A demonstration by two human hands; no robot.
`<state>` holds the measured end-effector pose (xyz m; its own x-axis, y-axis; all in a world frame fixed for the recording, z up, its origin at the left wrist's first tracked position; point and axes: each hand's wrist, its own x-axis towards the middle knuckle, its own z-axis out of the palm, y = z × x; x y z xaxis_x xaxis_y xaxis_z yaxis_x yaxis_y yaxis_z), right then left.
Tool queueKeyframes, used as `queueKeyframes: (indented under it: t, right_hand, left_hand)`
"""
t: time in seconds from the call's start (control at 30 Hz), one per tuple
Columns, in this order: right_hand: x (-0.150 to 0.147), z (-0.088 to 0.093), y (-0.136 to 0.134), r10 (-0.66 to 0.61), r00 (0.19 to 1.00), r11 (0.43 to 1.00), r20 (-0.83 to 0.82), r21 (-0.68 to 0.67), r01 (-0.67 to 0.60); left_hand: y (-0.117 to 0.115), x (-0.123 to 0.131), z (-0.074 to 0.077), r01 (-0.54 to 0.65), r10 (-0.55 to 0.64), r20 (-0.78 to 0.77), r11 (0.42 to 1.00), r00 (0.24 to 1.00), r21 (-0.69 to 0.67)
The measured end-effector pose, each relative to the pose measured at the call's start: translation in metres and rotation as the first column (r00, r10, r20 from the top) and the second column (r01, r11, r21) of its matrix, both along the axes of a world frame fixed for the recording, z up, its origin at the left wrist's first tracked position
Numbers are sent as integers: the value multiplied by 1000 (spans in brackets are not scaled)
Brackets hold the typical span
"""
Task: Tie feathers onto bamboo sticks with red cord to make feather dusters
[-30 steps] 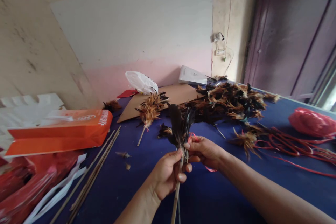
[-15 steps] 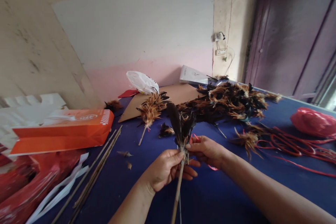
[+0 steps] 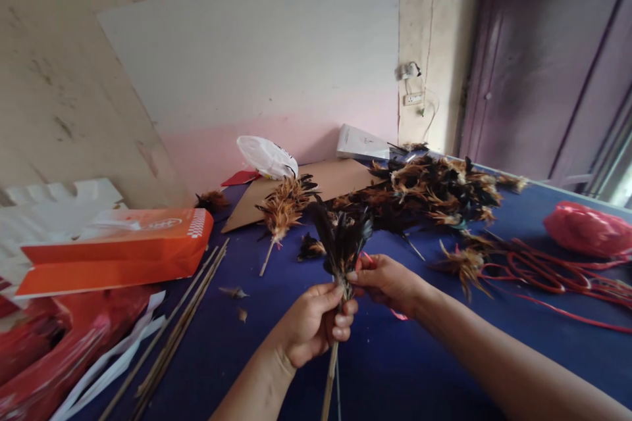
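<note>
My left hand (image 3: 316,322) is closed around a thin wooden stick (image 3: 330,378) and the quills of the black feathers (image 3: 343,237) bunched at its top. The stick slants down toward me. My right hand (image 3: 382,283) pinches a pink plastic ribbon (image 3: 364,258) beside the feather base, its fingertips close to my left thumb. One end of the ribbon hangs below the right hand. Just beyond lies a small dark feather tuft (image 3: 311,247). A brown feather duster (image 3: 286,207) rests on the cardboard (image 3: 340,174) behind.
A large feather pile (image 3: 434,191) covers the back right. Pink ribbon coils (image 3: 538,266) and a pink ribbon bundle (image 3: 587,229) lie on the right of the blue table (image 3: 415,368). Left are bare sticks (image 3: 187,316), an orange paper bag (image 3: 118,250) and red plastic (image 3: 83,335).
My left fingers, spread behind the stick before, have curled round it. The black feathers have fanned out wider at the top. My right hand has barely moved.
</note>
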<state>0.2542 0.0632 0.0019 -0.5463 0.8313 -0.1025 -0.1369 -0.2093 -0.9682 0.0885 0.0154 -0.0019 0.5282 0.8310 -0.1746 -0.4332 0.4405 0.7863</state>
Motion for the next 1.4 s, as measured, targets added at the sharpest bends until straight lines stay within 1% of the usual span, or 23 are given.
queueKeyframes:
  t: [0.1, 0.17, 0.37, 0.47, 0.53, 0.6, 0.73, 0.9, 0.97, 1.1, 1.17, 1.27, 1.33, 1.4]
  right_hand:
    - [-2, 1, -1, -48, 998, 999, 36, 27, 47]
    - [-3, 1, -1, -43, 998, 999, 42, 17, 42]
    - [-1, -3, 2, 30, 1000, 999, 8, -41, -29]
    - [0, -6, 4, 69, 997, 994, -17, -86, -70]
    - [1, -7, 4, 104, 994, 988, -39, -113, -108]
    - [1, -7, 4, 114, 992, 985, -62, -124, -121]
    - [0, -4, 2, 52, 996, 989, -70, -133, -61]
    - [-1, 3, -1, 71, 997, 994, 1, -86, -71]
    - [-1, 4, -2, 41, 999, 997, 9, -63, -40]
    - [-2, 4, -1, -60, 998, 994, 23, -86, 61]
    - [-3, 3, 0, -76, 996, 994, 46, -75, 79]
    - [-7, 1, 2, -99, 993, 995, 67, -3, 100]
    - [-11, 0, 2, -144, 989, 989, 29, 38, 142]
    - [-14, 1, 1, -175, 985, 984, -7, 34, 175]
  left_hand:
    - [-1, 4, 0, -63, 63, -40, 998, 997, 10]
    - [-2, 5, 0, -81, 82, -60, 996, 995, 20]
    - [-5, 9, 2, -85, 85, -84, 996, 993, 7]
    - [-6, 11, 3, -88, 90, -86, 996, 992, 22]
    - [-7, 12, 3, -79, 81, -81, 996, 993, 35]
    - [-9, 13, 4, -62, 64, -66, 997, 996, 35]
    - [-10, 13, 6, -54, 54, -33, 999, 998, -5]
    - [-10, 13, 6, -75, 75, -15, 997, 997, -32]
    - [-9, 14, 6, -94, 94, -14, 995, 996, -38]
    - [-10, 16, 4, -131, 129, -60, 991, 990, -26]
    - [-9, 17, 3, -144, 142, -102, 990, 985, -5]
    - [-7, 20, 5, -213, 217, -118, 976, 969, 44]
    - [-3, 22, 9, -291, 299, -106, 953, 949, 78]
    - [2, 23, 15, -360, 370, -86, 926, 925, 113]
